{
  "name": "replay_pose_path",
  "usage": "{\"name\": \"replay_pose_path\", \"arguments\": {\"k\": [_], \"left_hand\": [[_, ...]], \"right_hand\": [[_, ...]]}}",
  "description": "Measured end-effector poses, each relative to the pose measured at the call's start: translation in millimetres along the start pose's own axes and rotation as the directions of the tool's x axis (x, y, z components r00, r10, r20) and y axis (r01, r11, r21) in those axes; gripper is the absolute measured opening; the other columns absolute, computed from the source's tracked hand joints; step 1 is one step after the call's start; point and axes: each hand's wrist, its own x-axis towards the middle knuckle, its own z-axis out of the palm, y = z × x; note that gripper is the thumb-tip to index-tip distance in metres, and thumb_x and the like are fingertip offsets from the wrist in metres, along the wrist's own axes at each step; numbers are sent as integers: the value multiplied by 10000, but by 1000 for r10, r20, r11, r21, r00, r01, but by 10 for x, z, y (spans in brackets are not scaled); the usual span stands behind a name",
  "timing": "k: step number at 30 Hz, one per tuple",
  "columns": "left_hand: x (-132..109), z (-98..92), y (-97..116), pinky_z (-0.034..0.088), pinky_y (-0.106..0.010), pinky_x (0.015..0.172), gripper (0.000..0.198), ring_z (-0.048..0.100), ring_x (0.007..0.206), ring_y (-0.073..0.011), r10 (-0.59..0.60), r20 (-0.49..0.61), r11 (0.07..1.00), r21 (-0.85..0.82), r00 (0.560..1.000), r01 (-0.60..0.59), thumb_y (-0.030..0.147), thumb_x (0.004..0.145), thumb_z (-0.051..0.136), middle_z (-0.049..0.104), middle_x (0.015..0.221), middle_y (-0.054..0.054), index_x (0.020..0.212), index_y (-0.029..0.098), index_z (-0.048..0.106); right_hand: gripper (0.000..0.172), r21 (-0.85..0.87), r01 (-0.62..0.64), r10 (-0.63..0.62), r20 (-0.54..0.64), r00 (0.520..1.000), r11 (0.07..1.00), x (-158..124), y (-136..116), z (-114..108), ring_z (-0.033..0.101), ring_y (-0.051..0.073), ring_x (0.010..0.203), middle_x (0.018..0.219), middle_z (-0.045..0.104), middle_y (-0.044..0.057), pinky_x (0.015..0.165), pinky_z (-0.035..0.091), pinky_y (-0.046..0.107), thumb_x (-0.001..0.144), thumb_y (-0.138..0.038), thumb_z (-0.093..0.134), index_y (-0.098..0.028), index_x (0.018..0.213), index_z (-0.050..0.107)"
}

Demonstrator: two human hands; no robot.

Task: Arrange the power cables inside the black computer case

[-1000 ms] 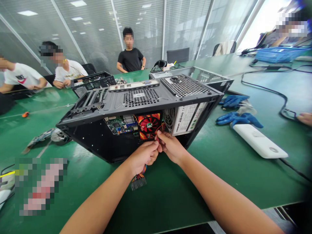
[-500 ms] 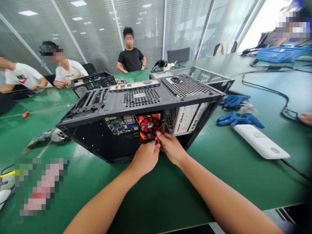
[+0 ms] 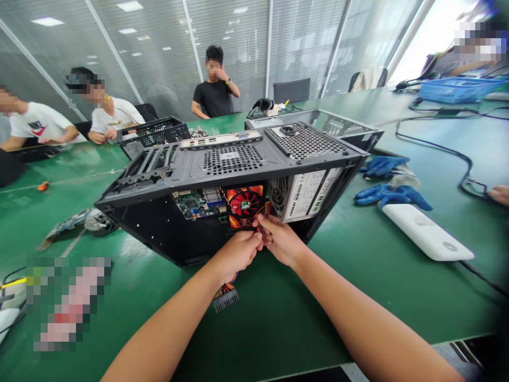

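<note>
A dark computer case (image 3: 191, 183) lies on the table with its open side towards me. Inside it show a motherboard (image 3: 194, 204), a red and orange cooling fan (image 3: 243, 204) and a labelled power supply (image 3: 308, 195). At the lower edge of the opening, my left hand (image 3: 240, 253) is closed on a bundle of power cables. Its wide black connector (image 3: 226, 300) hangs below that hand. My right hand (image 3: 280, 239) pinches the coloured wires (image 3: 268, 208) right beside it, in front of the power supply. The fingertips hide the exact spot where the wires are gripped.
Blue gloves (image 3: 393, 195) and a white power bank (image 3: 427, 232) with a cable lie to the right. Another open case (image 3: 153, 132) and a side frame (image 3: 345, 124) stand behind. Loose parts (image 3: 99, 220) lie left. Several people sit around the table; a blue basket (image 3: 461, 89) is far right.
The black connector and its coloured wires now hang below my left hand, where none showed before. My left hand has turned slightly. The person across has raised a hand to the face.
</note>
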Motion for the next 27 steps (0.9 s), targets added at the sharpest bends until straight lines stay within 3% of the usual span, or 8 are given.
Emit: {"name": "replay_pose_path", "arguments": {"k": [4,10,12,14,17,21,24,27], "left_hand": [[22,5,-44,359,-252,577,302,527,594,-149,291,-109,805,565,950,-182,305,920,384,551,624,-23,684,178,523],[-44,51,-66,419,-346,661,324,647,743,-280,316,-210,556,831,925,-1,355,944,338,662,821,-147,922,168,602],[-31,41,-68,413,-325,648,297,635,736,-258,320,-205,588,809,925,-24,341,936,358,647,788,-123,890,170,597],[-2,19,-67,387,-275,596,278,590,667,-196,287,-165,719,688,944,-99,324,922,387,593,689,-64,778,172,570],[31,-6,-58,260,-214,446,313,375,441,-99,111,-76,956,281,991,-86,377,916,387,394,511,44,686,186,481],[21,-3,-38,97,-199,392,295,145,363,-64,-66,20,992,-104,998,67,432,913,390,227,461,111,721,210,417],[14,-5,-30,133,-201,398,319,176,366,-65,-33,-4,999,-21,999,33,432,918,385,245,457,103,700,203,430],[18,-19,-37,285,-219,477,334,390,449,-97,174,-88,930,342,981,-135,365,919,392,400,500,41,658,181,489]], "right_hand": [[408,-36,27,-29,-47,998,999,-6,-3,48,215,51,409,444,290,-110,398,182,227,629,-521,781,-177,690,570],[424,-51,47,-51,-82,995,998,0,11,65,185,44,403,430,285,-118,406,141,225,604,-522,791,-183,715,562],[416,-70,39,-44,-76,996,997,9,24,57,191,45,402,431,281,-115,405,147,225,625,-532,773,-178,708,572],[419,-82,23,-30,-73,997,996,14,29,46,208,49,401,434,276,-114,401,170,224,636,-545,762,-173,713,587],[414,-62,2,-5,-48,999,998,11,17,26,250,59,409,456,292,-107,400,222,227,649,-544,758,-171,729,595],[388,-29,-18,18,-2,1000,999,2,-2,-3,281,60,428,505,359,-83,410,248,230,672,-520,752,-171,721,591],[395,-33,-2,2,-3,1000,999,6,6,-5,274,63,426,479,333,-91,414,244,232,654,-524,767,-173,705,593],[402,-53,11,-12,-23,1000,999,15,16,9,247,64,414,445,292,-105,414,231,231,642,-535,772,-175,710,604]]}}
